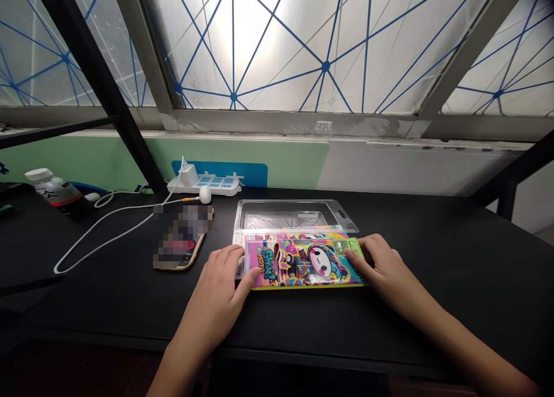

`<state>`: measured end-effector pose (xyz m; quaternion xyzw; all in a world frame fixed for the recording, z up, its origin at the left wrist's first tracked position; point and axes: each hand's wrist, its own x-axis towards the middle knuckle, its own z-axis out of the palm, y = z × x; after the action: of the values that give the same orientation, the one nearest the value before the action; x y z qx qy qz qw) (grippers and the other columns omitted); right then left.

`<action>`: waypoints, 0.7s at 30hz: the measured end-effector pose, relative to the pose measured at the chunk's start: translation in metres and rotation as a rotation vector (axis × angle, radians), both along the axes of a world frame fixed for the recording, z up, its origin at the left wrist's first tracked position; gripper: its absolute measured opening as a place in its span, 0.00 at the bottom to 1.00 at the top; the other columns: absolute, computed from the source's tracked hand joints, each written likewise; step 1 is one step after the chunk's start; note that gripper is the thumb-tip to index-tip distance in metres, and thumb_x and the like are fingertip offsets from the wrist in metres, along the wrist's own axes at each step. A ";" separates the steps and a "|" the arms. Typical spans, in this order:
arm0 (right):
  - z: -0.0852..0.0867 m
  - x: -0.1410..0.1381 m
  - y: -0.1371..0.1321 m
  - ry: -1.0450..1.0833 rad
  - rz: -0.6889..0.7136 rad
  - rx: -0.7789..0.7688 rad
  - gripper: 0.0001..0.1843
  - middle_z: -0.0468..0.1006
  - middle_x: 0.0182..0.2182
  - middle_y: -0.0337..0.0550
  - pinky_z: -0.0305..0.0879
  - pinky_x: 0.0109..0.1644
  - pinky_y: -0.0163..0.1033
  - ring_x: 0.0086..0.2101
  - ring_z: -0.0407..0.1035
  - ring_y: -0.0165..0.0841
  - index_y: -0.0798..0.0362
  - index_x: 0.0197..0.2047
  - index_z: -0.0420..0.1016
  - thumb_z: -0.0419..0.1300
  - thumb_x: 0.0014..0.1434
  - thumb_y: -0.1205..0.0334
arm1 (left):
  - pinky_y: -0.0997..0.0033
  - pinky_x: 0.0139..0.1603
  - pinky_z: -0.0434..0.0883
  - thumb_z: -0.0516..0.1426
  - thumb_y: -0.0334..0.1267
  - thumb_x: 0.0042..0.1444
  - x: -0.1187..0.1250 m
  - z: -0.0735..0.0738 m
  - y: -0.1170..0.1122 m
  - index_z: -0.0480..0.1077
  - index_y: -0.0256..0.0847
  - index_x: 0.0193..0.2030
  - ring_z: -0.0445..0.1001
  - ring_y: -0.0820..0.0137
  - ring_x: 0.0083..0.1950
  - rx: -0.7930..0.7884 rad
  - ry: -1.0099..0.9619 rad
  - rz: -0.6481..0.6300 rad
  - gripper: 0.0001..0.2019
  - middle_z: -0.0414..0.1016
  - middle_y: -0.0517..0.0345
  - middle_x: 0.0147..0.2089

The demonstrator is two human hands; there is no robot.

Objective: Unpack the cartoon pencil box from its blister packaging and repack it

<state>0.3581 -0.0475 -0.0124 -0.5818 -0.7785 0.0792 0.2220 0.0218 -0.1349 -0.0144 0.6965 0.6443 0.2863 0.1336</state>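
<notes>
A flat, brightly printed pencil case [298,264] with a cartoon figure and a green piece at its right end lies lengthwise before me. My left hand [220,281] grips its left end, thumb on the near corner. At the other end, my right hand [387,270] is closed around the case, its thumb on the green piece and the other fingers partly hidden behind. Just beyond the case is a clear plastic package [296,205] with a hang tab at its right. A colourful printed strip shows between the two; whether it belongs to the case or the package, I cannot tell.
On the black desk [454,247], a phone [184,241] lies left of the package. A white cable [86,244] loops from a power strip [216,183] at the wall. A dark bottle with a white cap [56,192] stands far left. Black frame bars [95,79] slant up at the left.
</notes>
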 end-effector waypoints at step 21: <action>0.019 -0.107 0.008 -0.221 0.385 0.257 0.15 0.73 0.39 0.52 0.64 0.45 0.50 0.40 0.65 0.44 0.55 0.42 0.72 0.48 0.72 0.58 | 0.45 0.76 0.47 0.50 0.44 0.71 -0.006 -0.003 -0.001 0.32 0.53 0.78 0.53 0.62 0.77 -0.100 -0.015 -0.139 0.36 0.55 0.50 0.76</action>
<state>0.2514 -0.0399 0.0069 -0.3949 -0.8981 -0.0439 0.1885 0.0159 -0.1356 -0.0177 0.7300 0.6066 0.2491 0.1927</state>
